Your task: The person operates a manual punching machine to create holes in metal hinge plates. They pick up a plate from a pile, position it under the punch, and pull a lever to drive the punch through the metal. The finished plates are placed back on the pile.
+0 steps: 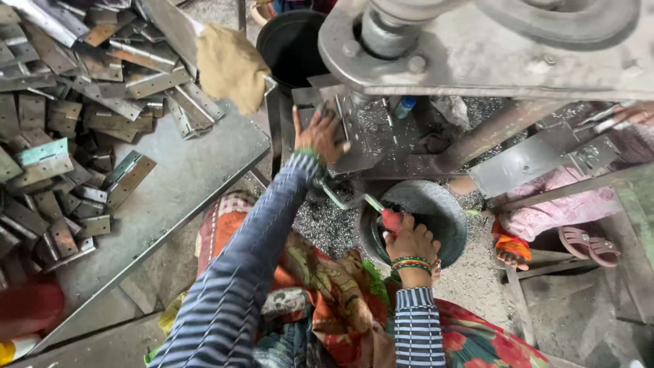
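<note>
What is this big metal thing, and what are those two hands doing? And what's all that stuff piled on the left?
The camera sits on a person's head and looks down at their own arms in striped sleeves. The big grey thing is a heavy metal machine. The left hand rests on its flat metal bed. The right hand grips a red handle above a round metal bowl. The pile is flat metal hinges lying on a grey metal table. Another person's foot shows at right.
</note>
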